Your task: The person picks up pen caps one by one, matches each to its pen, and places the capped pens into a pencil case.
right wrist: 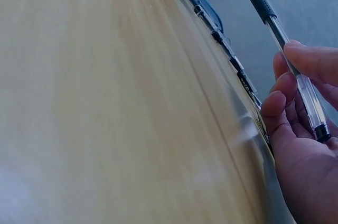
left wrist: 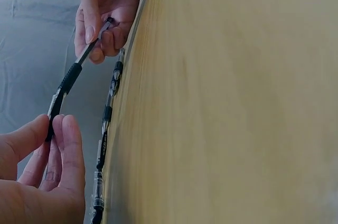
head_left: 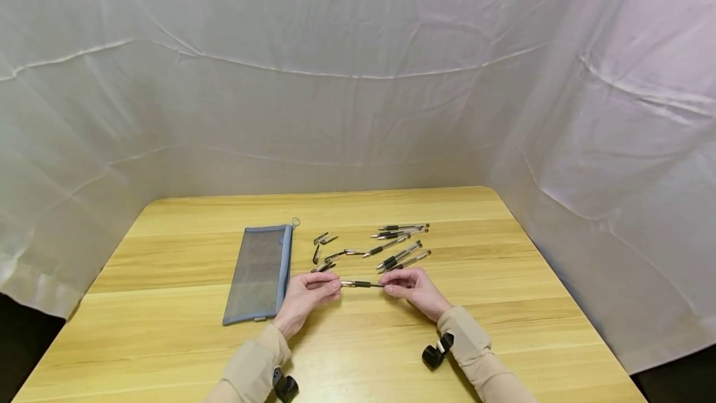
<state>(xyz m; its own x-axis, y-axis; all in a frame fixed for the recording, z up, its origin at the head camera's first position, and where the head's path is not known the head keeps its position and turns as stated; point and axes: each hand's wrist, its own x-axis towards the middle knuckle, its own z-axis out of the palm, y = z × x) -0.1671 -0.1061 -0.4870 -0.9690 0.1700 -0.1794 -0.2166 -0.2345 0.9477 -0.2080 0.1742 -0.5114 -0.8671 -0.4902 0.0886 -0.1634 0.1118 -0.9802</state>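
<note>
My left hand [head_left: 309, 296] pinches a black pen cap [left wrist: 54, 110] with a clear clip between thumb and fingertips. Between the thumb and curled fingers of my right hand [head_left: 418, 293] is the clear barrel of a gel pen [right wrist: 277, 33] with a black ribbed grip. The pen's tip end meets the cap, and the two lie in one line above the table. Just beyond my hands, several loose caps [head_left: 329, 239] are scattered on the left. Several uncapped gel pens [head_left: 391, 246] lie to their right, tips pointing mostly left.
A blue-edged mesh zip pouch [head_left: 257, 272] lies flat on the wooden table [head_left: 168, 353], left of the caps and close to my left hand. White cloth [head_left: 347, 111] hangs around the table's back and sides.
</note>
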